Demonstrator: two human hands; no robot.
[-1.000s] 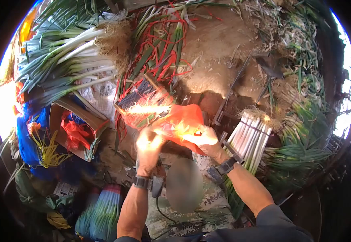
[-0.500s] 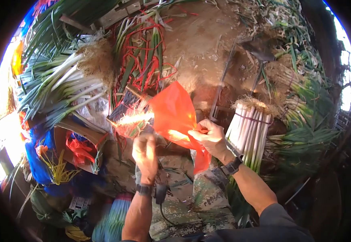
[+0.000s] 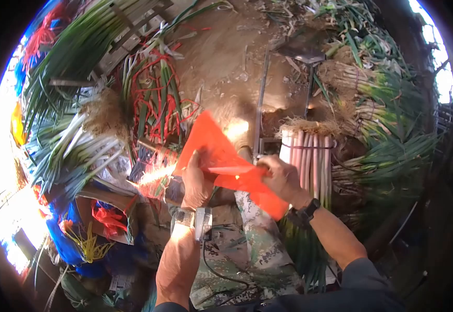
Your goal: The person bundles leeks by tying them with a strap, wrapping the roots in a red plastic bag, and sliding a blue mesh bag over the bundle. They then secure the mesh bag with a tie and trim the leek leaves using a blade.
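Note:
A thin red-orange plastic sheet (image 3: 213, 143) stretches between my two hands above my camouflage-clad legs. My left hand (image 3: 196, 179) is at its left side, with the thumb in front of the sheet and the other fingers partly hidden by it. Pinched in my right hand (image 3: 281, 178) is the gathered right part of the sheet, whose lower corner hangs below the fingers. Just right of that hand, a tied bundle of long green onions (image 3: 307, 158) has its roots at the top and a dark band around the white stalks.
Loose green onions (image 3: 75, 140) are piled at the left. An open cardboard box (image 3: 88, 213) holds red plastic strips, with blue and yellow strips beside it. Red ties (image 3: 153, 99) lie ahead. More onion bundles (image 3: 377, 125) lie at the right, near a metal frame (image 3: 262, 99).
My left hand has moved up to the sheet and now grips it. The sheet's lower part has swung to the right. The camera view has shifted, so the surroundings appear further left.

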